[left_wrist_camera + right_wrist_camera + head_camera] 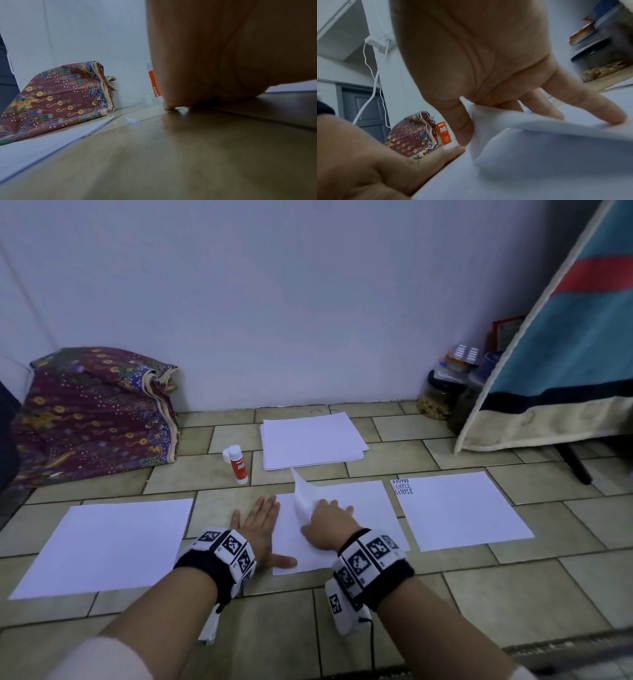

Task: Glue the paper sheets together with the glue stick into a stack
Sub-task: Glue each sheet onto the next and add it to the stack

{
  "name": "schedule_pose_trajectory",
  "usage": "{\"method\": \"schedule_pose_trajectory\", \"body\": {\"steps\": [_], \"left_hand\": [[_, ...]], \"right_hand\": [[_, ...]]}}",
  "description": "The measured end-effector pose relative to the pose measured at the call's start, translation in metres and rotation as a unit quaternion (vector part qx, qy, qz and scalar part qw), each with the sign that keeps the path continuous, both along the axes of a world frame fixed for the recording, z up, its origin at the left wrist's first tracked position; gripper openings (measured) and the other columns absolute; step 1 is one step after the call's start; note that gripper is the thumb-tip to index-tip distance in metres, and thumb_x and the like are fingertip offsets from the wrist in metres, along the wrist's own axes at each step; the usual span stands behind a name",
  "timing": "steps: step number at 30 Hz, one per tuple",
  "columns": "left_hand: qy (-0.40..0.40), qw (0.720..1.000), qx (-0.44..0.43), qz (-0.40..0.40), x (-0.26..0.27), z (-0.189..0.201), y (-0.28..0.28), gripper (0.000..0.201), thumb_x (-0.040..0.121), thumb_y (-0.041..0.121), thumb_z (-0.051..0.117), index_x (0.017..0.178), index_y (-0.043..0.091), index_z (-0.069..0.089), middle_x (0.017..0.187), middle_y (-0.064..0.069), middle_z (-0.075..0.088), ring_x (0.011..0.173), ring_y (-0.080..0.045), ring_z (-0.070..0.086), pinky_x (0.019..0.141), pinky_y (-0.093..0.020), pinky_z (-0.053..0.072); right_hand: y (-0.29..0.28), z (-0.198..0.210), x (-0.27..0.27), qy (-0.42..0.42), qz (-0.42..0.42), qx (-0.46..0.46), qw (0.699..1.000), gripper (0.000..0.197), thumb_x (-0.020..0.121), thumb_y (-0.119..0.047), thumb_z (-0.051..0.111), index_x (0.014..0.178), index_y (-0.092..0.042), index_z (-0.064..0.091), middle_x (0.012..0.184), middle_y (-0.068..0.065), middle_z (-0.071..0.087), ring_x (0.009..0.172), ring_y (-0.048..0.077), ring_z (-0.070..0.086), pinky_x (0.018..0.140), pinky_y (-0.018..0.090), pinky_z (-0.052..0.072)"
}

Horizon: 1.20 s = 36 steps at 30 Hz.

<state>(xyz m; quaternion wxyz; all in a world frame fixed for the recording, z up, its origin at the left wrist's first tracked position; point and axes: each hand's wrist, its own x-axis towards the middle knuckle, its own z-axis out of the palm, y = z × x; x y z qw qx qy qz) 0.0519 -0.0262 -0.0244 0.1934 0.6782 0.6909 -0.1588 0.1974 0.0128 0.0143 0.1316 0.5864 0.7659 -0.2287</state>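
Note:
Three white sheets lie in a row on the tiled floor: a left sheet (102, 546), a middle sheet (359, 508) and a right sheet (459, 508) printed with "SAMPLE". My left hand (260, 525) lies flat on the floor at the middle sheet's left edge, its thumb on the near corner. My right hand (329, 522) presses straight fingers (607, 115) on a top sheet (539, 128); that sheet's far left corner (303, 494) curls up beside the thumb. The orange glue stick (238, 463) stands uncapped behind my left hand, with its cap (226, 455) beside it. Both hands are apart from the glue stick.
A stack of blank paper (311, 440) lies near the wall behind the middle sheet. A folded patterned cloth (96, 412) sits at the far left. Jars (442, 392) and a hanging striped blanket (565, 354) fill the far right corner.

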Motion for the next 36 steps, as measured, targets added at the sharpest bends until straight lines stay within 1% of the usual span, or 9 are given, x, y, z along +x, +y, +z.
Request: {"method": "schedule_pose_trajectory", "body": {"steps": [7, 11, 17, 28, 36], "left_hand": [[-0.001, 1.000, -0.008, 0.003, 0.000, 0.000, 0.001, 0.115, 0.082, 0.072, 0.050, 0.151, 0.011, -0.018, 0.157, 0.001, -0.027, 0.145, -0.016, -0.023, 0.118, -0.052, -0.007], [-0.006, 1.000, -0.008, 0.004, 0.000, 0.002, 0.000, 0.114, 0.082, 0.071, 0.050, 0.151, 0.010, -0.018, 0.157, 0.001, -0.027, 0.145, -0.016, -0.023, 0.117, -0.052, -0.007], [0.006, 1.000, -0.008, 0.004, 0.002, 0.002, 0.000, 0.113, 0.082, 0.072, 0.049, 0.151, 0.011, -0.018, 0.157, 0.001, -0.027, 0.145, -0.016, -0.022, 0.118, -0.052, -0.005], [0.006, 1.000, -0.018, 0.005, 0.001, 0.000, 0.002, 0.115, 0.082, 0.072, 0.048, 0.150, 0.010, -0.020, 0.156, 0.001, -0.029, 0.145, -0.016, -0.024, 0.117, -0.053, -0.007], [0.008, 1.000, -0.018, 0.009, 0.001, 0.000, 0.002, 0.114, 0.082, 0.072, 0.048, 0.150, 0.010, -0.019, 0.157, 0.001, -0.029, 0.145, -0.015, -0.024, 0.117, -0.053, -0.006]], "right_hand": [[-0.008, 0.005, -0.008, -0.018, 0.024, 0.010, 1.000, 0.051, 0.098, -0.024, 0.040, 0.142, 0.000, 0.029, 0.145, 0.015, 0.036, 0.139, 0.030, 0.026, 0.115, 0.052, 0.014], [-0.012, 0.006, -0.010, -0.028, 0.023, 0.010, 0.999, 0.054, 0.098, -0.025, 0.039, 0.144, 0.002, 0.025, 0.148, 0.015, 0.032, 0.141, 0.031, 0.022, 0.116, 0.052, 0.012], [-0.015, 0.007, -0.010, -0.018, 0.013, 0.004, 1.000, 0.054, 0.098, -0.025, 0.041, 0.143, 0.002, 0.026, 0.147, 0.016, 0.034, 0.140, 0.031, 0.024, 0.117, 0.052, 0.012], [-0.013, 0.005, -0.013, -0.027, 0.017, -0.011, 0.999, 0.063, 0.098, -0.026, 0.040, 0.147, 0.004, 0.015, 0.154, 0.016, 0.023, 0.145, 0.032, 0.013, 0.117, 0.055, 0.006], [-0.013, 0.004, -0.013, -0.018, 0.017, -0.003, 1.000, 0.057, 0.098, -0.025, 0.039, 0.146, 0.002, 0.023, 0.152, 0.016, 0.028, 0.144, 0.032, 0.015, 0.117, 0.055, 0.008]]}}
